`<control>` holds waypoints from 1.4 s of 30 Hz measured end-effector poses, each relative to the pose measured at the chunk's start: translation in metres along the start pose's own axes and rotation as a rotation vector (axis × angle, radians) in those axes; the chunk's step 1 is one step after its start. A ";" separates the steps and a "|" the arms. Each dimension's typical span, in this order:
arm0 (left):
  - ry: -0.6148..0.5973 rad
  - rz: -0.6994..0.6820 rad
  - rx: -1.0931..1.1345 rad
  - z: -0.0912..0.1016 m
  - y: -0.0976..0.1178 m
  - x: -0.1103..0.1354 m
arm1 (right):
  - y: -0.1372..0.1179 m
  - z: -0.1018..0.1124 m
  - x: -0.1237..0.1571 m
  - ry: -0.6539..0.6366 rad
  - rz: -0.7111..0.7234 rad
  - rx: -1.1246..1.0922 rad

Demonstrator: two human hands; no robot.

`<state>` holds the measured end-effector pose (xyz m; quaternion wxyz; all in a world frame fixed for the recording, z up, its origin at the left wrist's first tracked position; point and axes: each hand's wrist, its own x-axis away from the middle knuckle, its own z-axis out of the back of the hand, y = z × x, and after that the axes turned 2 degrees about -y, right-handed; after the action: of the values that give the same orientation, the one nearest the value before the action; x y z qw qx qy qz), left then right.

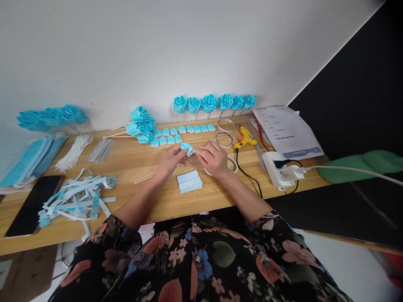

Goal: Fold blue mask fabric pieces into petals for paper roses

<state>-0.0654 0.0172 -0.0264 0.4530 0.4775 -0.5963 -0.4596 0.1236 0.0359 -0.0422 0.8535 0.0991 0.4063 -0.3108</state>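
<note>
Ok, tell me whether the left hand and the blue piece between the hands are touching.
Touching. The head view shows the left hand pinching the blue piece, its thumb against the lower edge with no gap.

A wooden surface (132,156) spans the middle of the frame, carrying a phone (34,205) and cut strips (74,197) at lower left, white cords (74,152) at left, folded blue pieces (182,129) and pale sheets (189,182) near the centre, and a yellow glue gun (245,137) right of centre.
</note>
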 end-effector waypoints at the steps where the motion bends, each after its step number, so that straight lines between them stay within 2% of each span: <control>1: -0.001 -0.002 -0.006 0.000 0.000 0.000 | 0.000 0.000 0.000 -0.008 0.000 -0.004; 6: -0.006 0.005 -0.019 0.000 -0.001 -0.001 | -0.002 -0.001 0.000 -0.070 -0.029 -0.019; 25: -0.030 -0.026 0.000 -0.001 -0.002 0.000 | -0.005 -0.001 -0.001 -0.152 -0.041 0.013; 33: -0.004 -0.027 -0.012 0.000 -0.003 -0.001 | -0.003 -0.002 0.001 -0.201 -0.037 -0.073; 37: 0.013 -0.012 0.014 0.001 -0.005 -0.002 | -0.004 -0.002 0.000 -0.186 -0.033 -0.112; 39: 0.010 -0.020 0.023 0.001 -0.005 -0.002 | -0.004 -0.002 -0.001 -0.155 -0.088 -0.180; 42: -0.008 -0.043 -0.001 0.002 -0.004 -0.002 | -0.001 -0.003 0.000 -0.068 -0.292 -0.341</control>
<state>-0.0667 0.0186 -0.0312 0.4408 0.4884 -0.5874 -0.4713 0.1211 0.0361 -0.0438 0.8171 -0.1168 0.4340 -0.3610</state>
